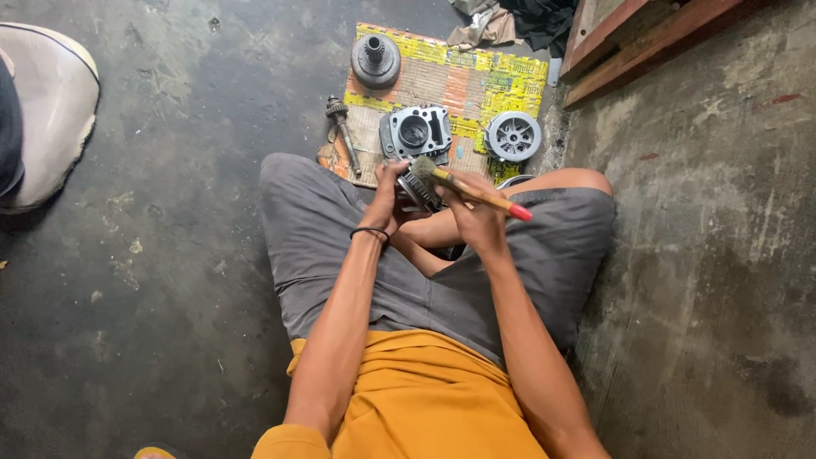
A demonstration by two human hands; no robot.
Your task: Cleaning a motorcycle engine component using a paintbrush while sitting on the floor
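I sit cross-legged on a dark concrete floor. My left hand (387, 197) grips a small round finned metal engine part (419, 189) over my knees. My right hand (478, 214) holds a paintbrush (472, 190) with a wooden handle and a red end, its bristles resting on the top of that part. A black band circles my left wrist.
A piece of cardboard (476, 81) lies ahead with a grey cylinder block (416, 132), a round clutch-like part (376, 59), a spoked round part (512, 136) and a geared shaft (343, 132). Rags (510, 21) and a wooden frame (629, 38) lie beyond. A pale seat (47, 102) is at left.
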